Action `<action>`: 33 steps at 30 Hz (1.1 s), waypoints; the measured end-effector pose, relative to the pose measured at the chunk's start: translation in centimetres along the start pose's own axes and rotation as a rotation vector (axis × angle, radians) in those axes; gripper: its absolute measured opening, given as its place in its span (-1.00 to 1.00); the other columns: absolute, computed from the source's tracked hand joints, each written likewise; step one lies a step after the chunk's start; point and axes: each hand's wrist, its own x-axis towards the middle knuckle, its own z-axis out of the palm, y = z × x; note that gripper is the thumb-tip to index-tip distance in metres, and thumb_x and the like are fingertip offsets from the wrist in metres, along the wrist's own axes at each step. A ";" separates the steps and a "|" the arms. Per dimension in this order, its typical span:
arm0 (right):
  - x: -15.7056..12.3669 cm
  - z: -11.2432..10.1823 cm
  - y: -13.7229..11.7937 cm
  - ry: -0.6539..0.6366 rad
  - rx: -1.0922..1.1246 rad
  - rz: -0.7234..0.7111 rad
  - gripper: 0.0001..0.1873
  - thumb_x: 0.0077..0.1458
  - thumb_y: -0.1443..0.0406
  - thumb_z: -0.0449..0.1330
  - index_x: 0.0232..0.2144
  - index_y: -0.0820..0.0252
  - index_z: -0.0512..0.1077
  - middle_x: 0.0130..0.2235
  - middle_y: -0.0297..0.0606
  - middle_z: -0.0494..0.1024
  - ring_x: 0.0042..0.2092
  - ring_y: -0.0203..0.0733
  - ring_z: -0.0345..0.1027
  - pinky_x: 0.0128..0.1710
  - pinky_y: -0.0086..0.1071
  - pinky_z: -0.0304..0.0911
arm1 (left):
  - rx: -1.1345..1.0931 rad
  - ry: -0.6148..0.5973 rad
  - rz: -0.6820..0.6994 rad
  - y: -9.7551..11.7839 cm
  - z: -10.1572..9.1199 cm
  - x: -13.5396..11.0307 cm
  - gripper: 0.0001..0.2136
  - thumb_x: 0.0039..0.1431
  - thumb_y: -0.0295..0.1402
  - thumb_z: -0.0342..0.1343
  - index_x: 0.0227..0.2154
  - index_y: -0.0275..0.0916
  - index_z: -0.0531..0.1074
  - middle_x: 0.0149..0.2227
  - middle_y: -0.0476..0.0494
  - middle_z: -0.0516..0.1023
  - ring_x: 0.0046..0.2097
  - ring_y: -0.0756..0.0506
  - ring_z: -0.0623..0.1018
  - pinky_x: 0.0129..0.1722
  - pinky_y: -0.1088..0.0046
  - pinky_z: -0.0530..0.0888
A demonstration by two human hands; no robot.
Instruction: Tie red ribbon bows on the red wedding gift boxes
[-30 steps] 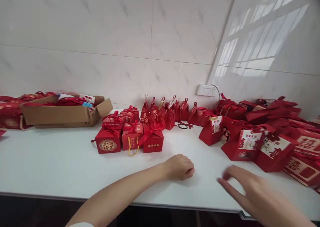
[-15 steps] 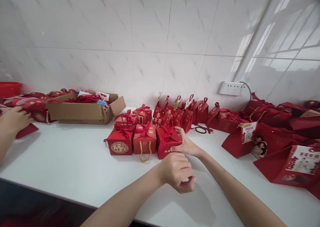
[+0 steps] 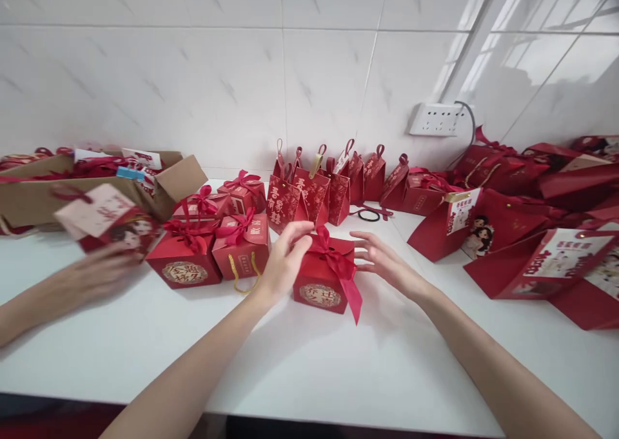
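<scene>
A red gift box (image 3: pixel 322 295) stands on the white bench (image 3: pixel 348 381), in front of the person and between the two hands. On its front there is a round gold emblem, and a red ribbon (image 3: pixel 344 274) is tied on top, with one end hanging down at the right front corner.

The left hand (image 3: pixel 284 262) is at the left side of this box. Its fingers are bent, with a narrow space to the thumb, and I cannot tell if they grip the box. The right hand (image 3: pixel 391 268) is at the other side, its fingers spread rather wide and pointing to the box; whether they touch it is not clear.

To the left stand four more boxes with ribbons (image 3: pixel 186 271), one of them having a yellow cord handle (image 3: pixel 233 276). Near them, the hand of another person (image 3: pixel 84 281) is at a blurred red package (image 3: pixel 133 236) with a pale tag (image 3: pixel 101 212), before an open carton (image 3: pixel 24 202).

Behind, small looped bags (image 3: pixel 316 194) stand in a row, and a black ring (image 3: pixel 369 220) lies beside them. Larger red bags (image 3: pixel 512 271) fill the right side.
</scene>
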 end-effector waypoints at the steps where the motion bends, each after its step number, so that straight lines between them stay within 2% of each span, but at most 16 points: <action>1: -0.4 0.5 -0.3 -0.083 -0.030 0.001 -0.21 -0.05 -0.10 0.18 0.15 0.04 0.07 0.14 -0.05 0.27 0.16 0.05 0.15 0.09 0.00 0.12 | -0.055 -0.017 -0.060 0.0 -0.1 0.1 -0.76 0.15 -0.26 -0.07 -0.23 -0.24 0.41 -0.15 -0.16 0.49 -0.05 -0.15 0.43 -0.02 0.30 0.31; 3: -0.8 1.3 -1.0 -0.175 -0.094 0.023 -0.04 -0.12 -0.03 0.28 0.22 0.02 -0.09 0.20 -0.05 0.17 0.21 0.05 0.04 0.12 -0.02 0.09 | -0.131 -0.037 -0.104 0.2 -0.4 0.2 -0.76 0.14 -0.23 -0.07 -0.34 -0.25 0.44 -0.26 -0.13 0.49 -0.13 -0.13 0.44 -0.08 0.35 0.31; 5: -1.0 1.7 -1.4 -0.158 -0.120 0.043 -0.08 -0.06 0.04 0.27 0.23 0.01 -0.12 0.24 -0.08 0.10 0.23 0.02 0.01 0.13 -0.06 0.09 | -0.164 -0.061 -0.118 0.4 -0.7 0.2 -0.79 0.11 -0.22 -0.01 -0.38 -0.25 0.42 -0.31 -0.09 0.46 -0.19 -0.09 0.42 -0.16 0.41 0.31; 9: -0.7 1.4 -1.7 0.068 -0.134 0.076 -0.30 0.06 0.02 0.14 0.18 0.02 -0.01 0.22 -0.08 0.12 0.13 -0.02 0.18 0.05 -0.11 0.20 | -0.080 -0.159 -0.156 1.1 -0.9 0.1 -0.83 0.06 -0.22 0.07 -0.43 -0.24 0.33 -0.40 0.01 0.38 -0.35 0.01 0.36 -0.32 0.49 0.26; 11: -0.8 0.7 -2.0 0.151 -0.170 0.103 -0.39 0.08 -0.03 0.08 0.10 0.08 0.06 0.13 -0.06 0.22 0.04 -0.06 0.26 -0.05 -0.16 0.27 | 0.028 -0.191 -0.177 1.5 -1.2 0.2 -0.79 0.05 -0.20 0.08 -0.49 -0.24 0.28 -0.49 0.06 0.31 -0.42 0.04 0.30 -0.38 0.51 0.22; 12: -0.8 0.4 -2.2 0.151 -0.192 0.114 -0.44 0.10 -0.07 0.03 0.02 0.11 0.13 0.06 -0.08 0.29 -0.01 -0.09 0.29 -0.09 -0.19 0.29 | 0.079 -0.219 -0.196 1.6 -1.4 0.3 -0.75 0.05 -0.17 0.08 -0.54 -0.24 0.26 -0.54 0.07 0.28 -0.46 0.05 0.27 -0.42 0.52 0.21; 14: -1.2 -0.5 -2.8 0.058 -0.257 0.138 -0.48 0.10 -0.13 -0.05 -0.20 0.17 0.26 -0.14 -0.15 0.41 -0.16 -0.15 0.33 -0.21 -0.27 0.29 | 0.145 -0.324 -0.269 1.9 -2.1 0.6 -0.63 0.06 -0.07 0.04 -0.65 -0.25 0.23 -0.63 0.07 0.23 -0.54 0.06 0.24 -0.48 0.50 0.18; 17: -1.7 -1.4 -3.8 -0.202 -0.395 0.205 -0.45 0.05 -0.15 0.01 -0.54 0.22 0.27 -0.46 -0.29 0.36 -0.41 -0.28 0.22 -0.41 -0.37 0.19 | 0.155 -0.552 -0.441 2.0 -3.3 1.0 -0.53 0.04 0.04 0.00 -0.72 -0.27 0.28 -0.68 -0.01 0.30 -0.63 0.05 0.27 -0.56 0.48 0.19; 19: -1.9 -1.7 -4.2 -0.334 -0.417 0.233 -0.49 0.03 -0.09 0.10 -0.61 0.24 0.27 -0.55 -0.35 0.30 -0.48 -0.34 0.14 -0.47 -0.41 0.09 | 0.164 -0.671 -0.501 1.9 -3.9 1.2 -0.54 0.02 0.04 0.04 -0.68 -0.29 0.34 -0.65 -0.05 0.37 -0.64 0.05 0.31 -0.59 0.48 0.19; 21: -2.0 -1.8 -4.5 -0.378 -0.352 0.211 -0.54 0.04 -0.03 0.14 -0.58 0.26 0.31 -0.55 -0.36 0.30 -0.49 -0.36 0.12 -0.48 -0.43 0.04 | 0.189 -0.715 -0.502 1.6 -4.2 1.3 -0.59 0.01 0.02 0.07 -0.60 -0.28 0.35 -0.61 -0.02 0.39 -0.63 0.05 0.33 -0.58 0.49 0.20; 24: -1.9 -1.7 -4.3 -0.383 -0.234 0.163 -0.60 0.03 0.03 0.18 -0.53 0.27 0.35 -0.53 -0.36 0.33 -0.47 -0.37 0.14 -0.47 -0.44 0.03 | 0.192 -0.720 -0.532 1.2 -4.0 1.2 -0.63 0.01 0.02 0.09 -0.48 -0.26 0.33 -0.48 0.00 0.41 -0.57 0.04 0.38 -0.55 0.50 0.26; 26: -1.9 -1.8 -4.0 -0.415 -0.174 0.146 -0.64 0.00 0.06 0.22 -0.50 0.28 0.38 -0.51 -0.34 0.35 -0.46 -0.36 0.16 -0.47 -0.44 0.03 | 0.144 -0.750 -0.544 1.2 -3.7 1.1 -0.65 0.03 -0.01 0.09 -0.49 -0.26 0.33 -0.46 -0.01 0.40 -0.55 0.05 0.39 -0.53 0.49 0.29; 28: -1.9 -2.0 -3.5 -0.426 -0.073 0.118 -0.65 -0.03 0.07 0.24 -0.51 0.26 0.36 -0.53 -0.35 0.34 -0.48 -0.35 0.15 -0.50 -0.43 0.00 | 0.000 -0.744 -0.503 1.4 -3.6 1.0 -0.67 0.05 -0.08 0.10 -0.55 -0.27 0.31 -0.53 0.01 0.37 -0.57 0.06 0.36 -0.53 0.50 0.27; 29: -1.9 -2.2 -3.4 -0.403 0.011 0.091 -0.64 -0.05 0.05 0.25 -0.55 0.23 0.32 -0.58 -0.39 0.30 -0.52 -0.36 0.12 -0.52 -0.43 -0.03 | -0.118 -0.691 -0.468 1.5 -3.5 1.0 -0.69 0.05 -0.13 0.11 -0.59 -0.27 0.28 -0.58 0.03 0.34 -0.59 0.07 0.33 -0.54 0.50 0.24; 31: -2.0 -2.8 -3.3 -0.247 0.217 -0.008 -0.60 -0.09 0.03 0.25 -0.62 0.16 0.20 -0.68 -0.50 0.10 -0.61 -0.38 -0.03 -0.55 -0.41 -0.06 | -0.386 -0.514 -0.392 1.9 -3.7 1.1 -0.68 0.00 -0.20 0.14 -0.68 -0.26 0.21 -0.67 0.06 0.25 -0.63 0.08 0.27 -0.57 0.50 0.20; 33: -2.3 -3.7 -3.4 0.047 0.379 -0.168 -0.56 -0.08 0.05 0.20 -0.67 0.12 0.06 -0.69 -0.55 -0.16 -0.63 -0.38 -0.25 -0.55 -0.39 -0.10 | -0.601 -0.298 -0.325 2.4 -4.1 1.4 -0.64 -0.08 -0.28 0.14 -0.75 -0.25 0.08 -0.75 0.10 0.10 -0.68 0.10 0.18 -0.56 0.50 0.21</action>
